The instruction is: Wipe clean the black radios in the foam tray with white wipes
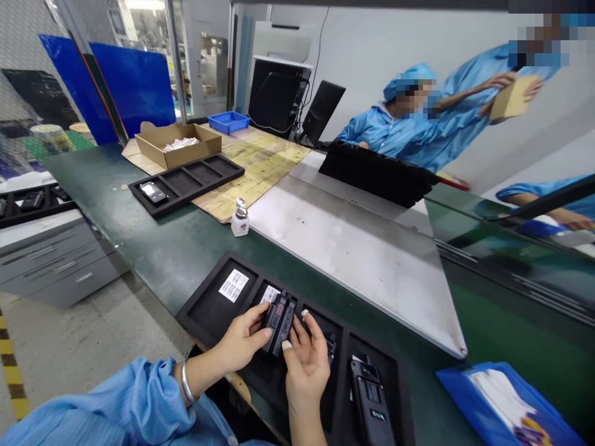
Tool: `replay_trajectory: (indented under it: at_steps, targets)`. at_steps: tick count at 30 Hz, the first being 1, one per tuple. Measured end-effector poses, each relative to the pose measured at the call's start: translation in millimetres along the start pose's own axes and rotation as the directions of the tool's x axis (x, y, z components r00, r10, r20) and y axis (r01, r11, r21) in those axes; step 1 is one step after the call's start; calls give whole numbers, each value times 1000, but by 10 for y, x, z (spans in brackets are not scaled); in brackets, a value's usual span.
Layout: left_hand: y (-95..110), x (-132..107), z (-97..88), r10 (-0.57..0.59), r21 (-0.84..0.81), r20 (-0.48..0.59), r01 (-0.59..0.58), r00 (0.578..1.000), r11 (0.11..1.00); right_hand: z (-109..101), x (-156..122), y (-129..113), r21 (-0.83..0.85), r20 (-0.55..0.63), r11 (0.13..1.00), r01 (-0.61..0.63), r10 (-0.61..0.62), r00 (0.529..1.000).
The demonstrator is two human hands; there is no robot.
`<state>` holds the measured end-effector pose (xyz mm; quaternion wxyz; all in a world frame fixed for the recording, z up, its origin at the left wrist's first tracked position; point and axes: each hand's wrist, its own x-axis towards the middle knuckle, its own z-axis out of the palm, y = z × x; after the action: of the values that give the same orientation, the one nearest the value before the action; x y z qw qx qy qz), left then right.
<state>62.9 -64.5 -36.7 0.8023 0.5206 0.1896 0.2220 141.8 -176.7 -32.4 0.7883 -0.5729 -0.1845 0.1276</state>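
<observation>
A black handheld radio [281,322], with buttons along the side turned up to me, is held tilted over a black foam tray [204,310]. My left hand [239,339] grips its left side between thumb and fingers. At the radio's right edge, the thumb and middle fingertips of my right hand [307,365] rest against it, while the index finger stands away. Pale covers sit on my right thumb and index fingertip. Another black radio [372,396] lies in the tray's rightmost compartment; a further device is mostly hidden behind my right hand. A label sheet [233,285] lies in the leftmost compartment.
A white pump bottle [240,220] stands beyond the tray, near a raised whitish board [344,248]. Farther left are another foam tray [186,183] and a cardboard box [174,145]. A blue bin [506,402] sits at right. Co-workers in blue [395,133] work opposite.
</observation>
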Motion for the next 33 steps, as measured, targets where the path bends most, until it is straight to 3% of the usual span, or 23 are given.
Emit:
replay_trajectory:
  at_steps: [3,7,12,18,21,26,33]
  targets:
    - [47,17,-12,32,-31,24,-31,999,999,61,-30,-70,-20,17,996,87,-87,996]
    - [137,-12,-52,98,-34,150,-94,984,995,109,-88,-171,-25,17,977,214,-214,977]
    - [259,-124,-95,146,18,241,-155,960,988,57,-152,-239,41,-36,994,99,-98,995]
    - [473,-225,-130,176,307,370,-299,912,904,-59,-283,-355,-5,89,999,-41,41,995]
    - [538,-256,-155,135,448,456,-358,880,819,-130,-365,-359,-40,150,999,3,3,989]
    - [621,-291,-141,101,500,548,-422,831,757,-209,-472,-363,-128,218,985,117,-88,972]
    - [649,-278,-108,119,504,531,-425,839,752,-185,-512,-394,-209,204,967,148,-105,973]
